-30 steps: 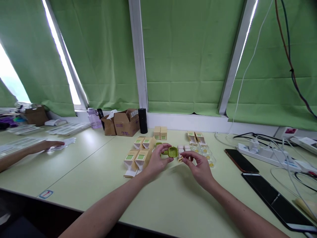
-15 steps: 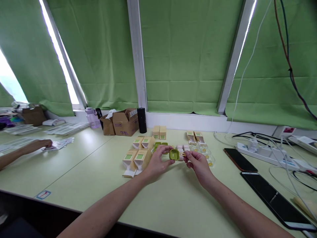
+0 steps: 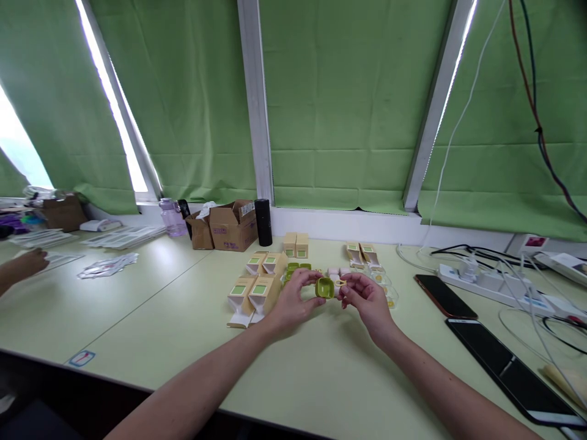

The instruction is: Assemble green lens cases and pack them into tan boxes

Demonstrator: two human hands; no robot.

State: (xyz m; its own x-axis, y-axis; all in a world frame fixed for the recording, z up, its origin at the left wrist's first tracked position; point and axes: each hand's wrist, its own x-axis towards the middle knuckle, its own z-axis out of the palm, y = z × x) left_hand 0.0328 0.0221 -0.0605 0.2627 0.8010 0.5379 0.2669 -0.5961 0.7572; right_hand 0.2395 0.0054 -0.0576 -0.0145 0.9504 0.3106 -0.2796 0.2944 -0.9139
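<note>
Above the table, my left hand (image 3: 297,300) pinches a small square green case (image 3: 324,287) whose hollow side faces me. My right hand (image 3: 368,300) holds a small pale yellow loop (image 3: 340,283) at the case's right edge; whether the two are joined I cannot tell. Behind my fingers lie more green cases (image 3: 293,269) and several white cylinders (image 3: 338,272), partly hidden. A clear tray with yellow pieces (image 3: 389,294) sits beyond my right hand. Left of my left hand stand several open cream cartons with green labels (image 3: 260,294).
Two closed cartons (image 3: 296,244) and two open ones (image 3: 364,255) stand farther back. Brown cardboard boxes (image 3: 232,226) and a black cylinder (image 3: 263,222) line the wall. Phones (image 3: 446,296), a tablet (image 3: 509,366) and a power strip (image 3: 495,286) lie right. A co-worker's hand (image 3: 32,261) is far left.
My right fingers have shifted slightly at the yellow loop, and the green case has turned a little. The co-worker's hand has moved left, away from the white sheets.
</note>
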